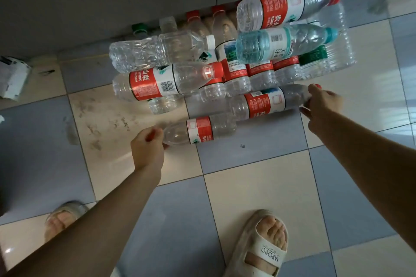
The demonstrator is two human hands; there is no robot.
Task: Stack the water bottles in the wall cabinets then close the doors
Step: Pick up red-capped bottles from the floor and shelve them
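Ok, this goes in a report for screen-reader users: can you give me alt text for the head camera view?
Seen from above, a person's left hand and right hand each grip the cap end of a red-labelled bottle, the left bottle and the right bottle, lying on a tiled floor. Behind them a bottle pile sits against a grey wall; sandalled feet show below.

Dim indoor shot, soft overall.
You've got window glare on floor point(387, 114) at right; edges bend, corners darken w/ blur.
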